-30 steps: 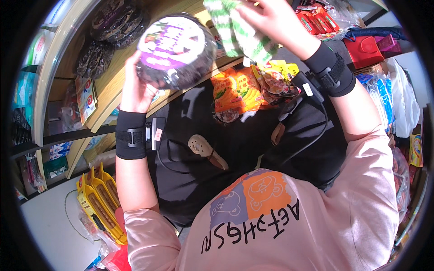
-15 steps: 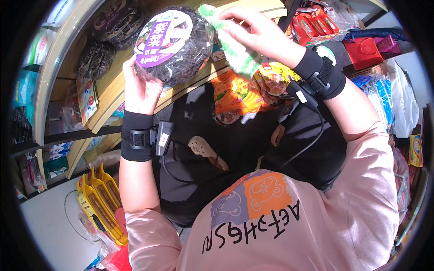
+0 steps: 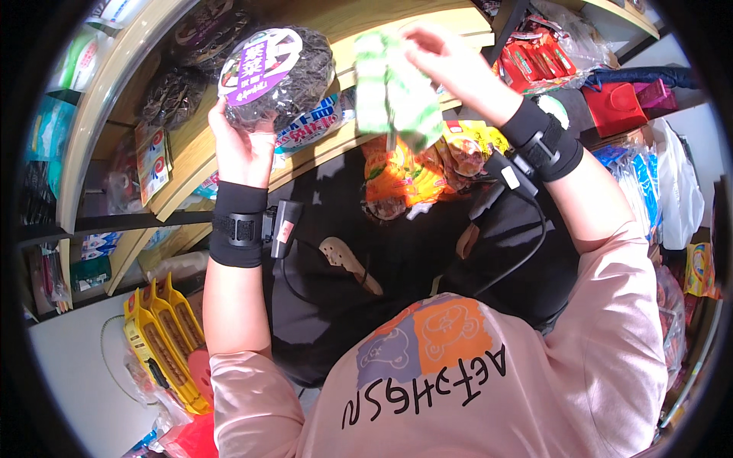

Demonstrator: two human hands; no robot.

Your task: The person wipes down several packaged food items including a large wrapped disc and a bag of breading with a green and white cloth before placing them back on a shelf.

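My left hand (image 3: pixel 243 145) grips the lower edge of a round, clear-wrapped pack of dried seaweed (image 3: pixel 309 72) with a purple and white label. The pack is tilted up over the wooden shelf (image 3: pixel 374 19). My right hand (image 3: pixel 450 65) holds a fluffy green and white cloth (image 3: pixel 397 95) by its upper right part, and the cloth hangs to the right of the pack, apart from it. Below the pack, a blue and white packet (image 3: pixel 309 131) lies partly covered on the shelf.
More dark seaweed packs (image 3: pixel 169 98) stand at the back left of the shelf. Orange snack bags (image 3: pixel 401 172) lie near my knees. Red packets (image 3: pixel 534 61) sit at the far right, and yellow packs (image 3: pixel 164 336) at the lower left.
The seaweed pack has moved left and slightly down, baring the blue and white packet. My right hand has drawn the cloth off the pack, and the cloth now hangs more spread out.
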